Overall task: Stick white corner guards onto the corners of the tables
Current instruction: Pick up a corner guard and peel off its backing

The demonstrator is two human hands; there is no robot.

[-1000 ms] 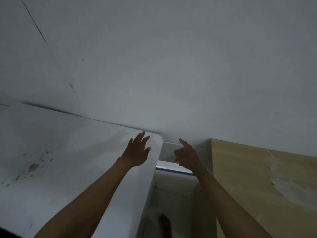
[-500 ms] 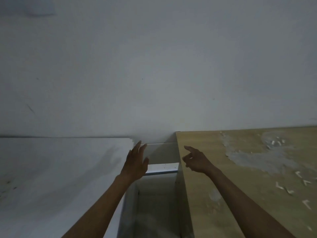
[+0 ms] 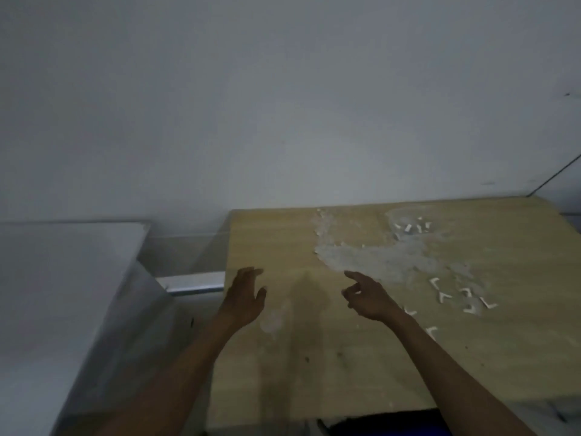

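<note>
A wooden table fills the right half of the view, its top marked by a pale worn patch. Several small white corner guards lie scattered on its right side, and a few more sit near the back edge. My left hand hovers over the table's left edge, fingers spread and holding nothing. My right hand hangs over the table to the left of the guards, index finger out, also holding nothing. A white table stands at the left.
A narrow gap with a white rail separates the two tables. A plain grey wall rises right behind both. The wooden table's near edge runs close to my body.
The view has swung from the white table to the wooden one. Both hands have moved right, away from the white table's corner, and are now over the wooden top.
</note>
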